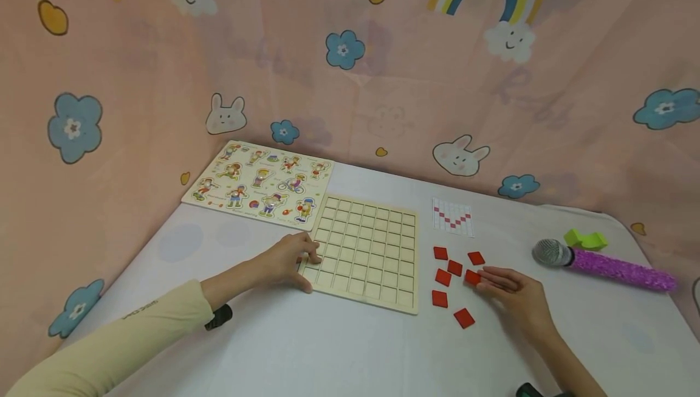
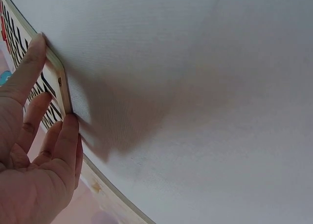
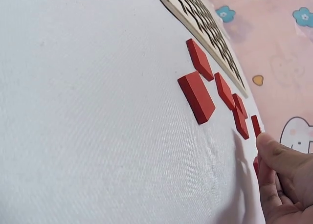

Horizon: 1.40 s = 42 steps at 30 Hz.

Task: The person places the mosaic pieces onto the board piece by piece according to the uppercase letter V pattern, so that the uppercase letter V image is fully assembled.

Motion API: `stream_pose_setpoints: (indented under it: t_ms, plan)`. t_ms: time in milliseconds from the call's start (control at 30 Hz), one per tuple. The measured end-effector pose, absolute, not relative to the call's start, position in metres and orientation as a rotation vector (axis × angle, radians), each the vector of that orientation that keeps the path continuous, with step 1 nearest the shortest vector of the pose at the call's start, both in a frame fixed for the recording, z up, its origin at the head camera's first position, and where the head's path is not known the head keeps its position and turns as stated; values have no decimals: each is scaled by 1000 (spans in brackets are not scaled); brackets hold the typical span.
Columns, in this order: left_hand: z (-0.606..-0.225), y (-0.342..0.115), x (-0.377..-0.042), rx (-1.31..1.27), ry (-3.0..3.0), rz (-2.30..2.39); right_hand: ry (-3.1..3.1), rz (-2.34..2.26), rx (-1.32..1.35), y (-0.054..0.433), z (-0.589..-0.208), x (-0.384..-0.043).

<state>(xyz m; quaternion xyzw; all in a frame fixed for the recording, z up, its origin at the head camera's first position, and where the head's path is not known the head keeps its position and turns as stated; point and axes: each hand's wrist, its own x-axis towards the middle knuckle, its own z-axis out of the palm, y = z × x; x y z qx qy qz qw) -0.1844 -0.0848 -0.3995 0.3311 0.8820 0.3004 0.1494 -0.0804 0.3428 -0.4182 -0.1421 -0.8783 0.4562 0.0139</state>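
A pale wooden grid board (image 1: 373,242) lies on the white table. My left hand (image 1: 287,257) grips its near left corner; in the left wrist view, thumb and fingers of the left hand (image 2: 41,131) press the two edges there. A small red patch shows beside those fingers, mostly hidden. Right of the board, my right hand (image 1: 519,300) pinches a red square tile (image 1: 473,277) between thumb and fingers. Several other red tiles (image 1: 464,318) lie scattered between board and hand. In the right wrist view, the right hand (image 3: 286,177) largely covers its tile (image 3: 256,165).
Behind the tiles lies a pattern card (image 1: 452,217) with red squares in a V. A picture puzzle board (image 1: 259,184) touches the grid board's far left side. At the right are a purple microphone (image 1: 618,269) and a green block (image 1: 586,239). A patterned cloth hangs behind.
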Motion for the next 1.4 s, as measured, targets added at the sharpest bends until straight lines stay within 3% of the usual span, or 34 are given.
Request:
stream_pose_setpoints:
  t_ms: [1400]
  plan:
    - [-405,-95,-188,1078,2472,941,-2715,1523,-408,280,-415,-90]
